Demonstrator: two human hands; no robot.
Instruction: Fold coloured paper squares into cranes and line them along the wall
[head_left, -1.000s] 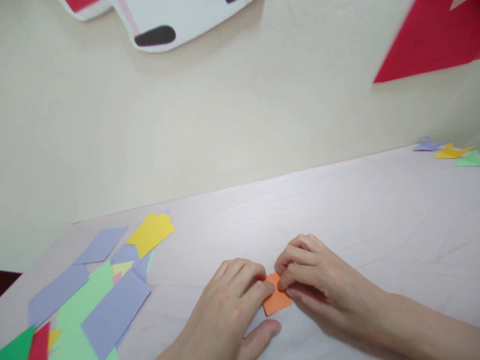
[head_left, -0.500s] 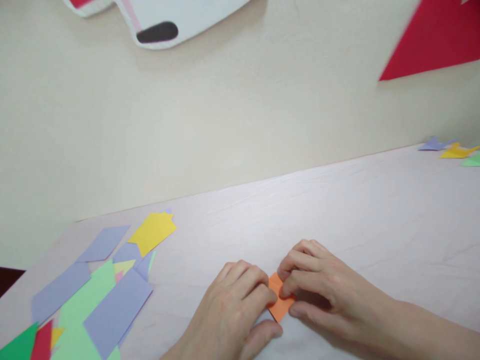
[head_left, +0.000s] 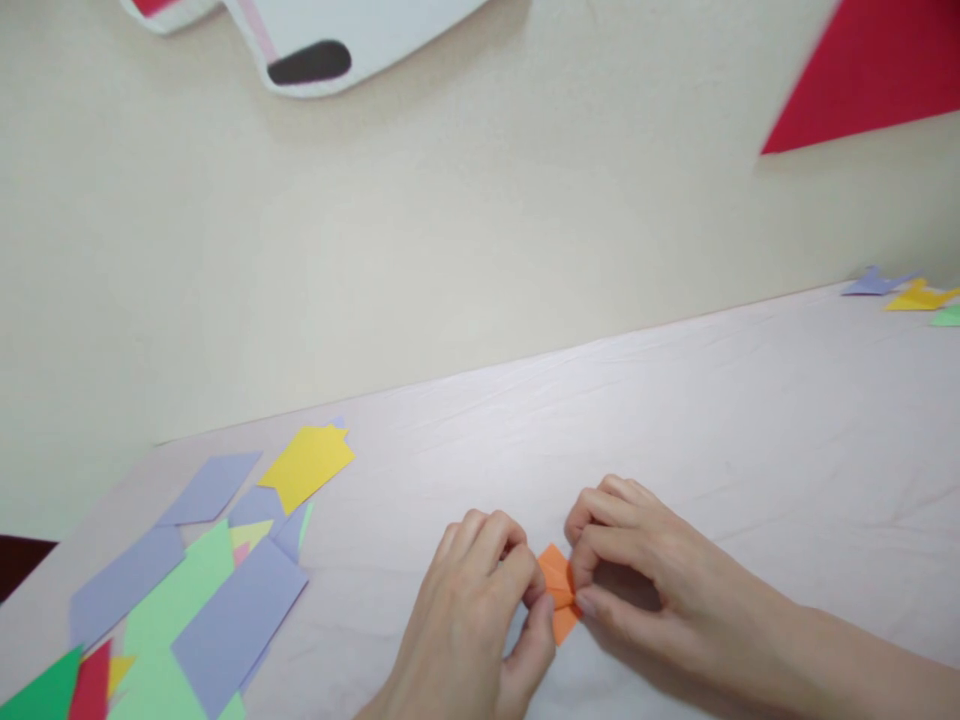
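Note:
A small folded orange paper piece (head_left: 558,592) sits just above the white table (head_left: 750,430), pinched from both sides. My left hand (head_left: 472,620) has its fingers curled and its thumb and fingertips closed on the piece's left edge. My right hand (head_left: 645,575) comes in from the right, with thumb and forefinger pinching the right edge. Most of the orange paper is hidden between the fingers.
Loose cut papers lie at the left: lavender strips (head_left: 232,620), light green sheets (head_left: 180,600), a yellow piece (head_left: 307,465), and red and green scraps (head_left: 67,690). Small folded pieces (head_left: 911,295) rest far right by the cream wall. A red paper shape (head_left: 862,80) hangs on the wall.
The orange piece has gone from lying flat to being pinched up between both hands, showing less of itself. My left thumb has moved up against it.

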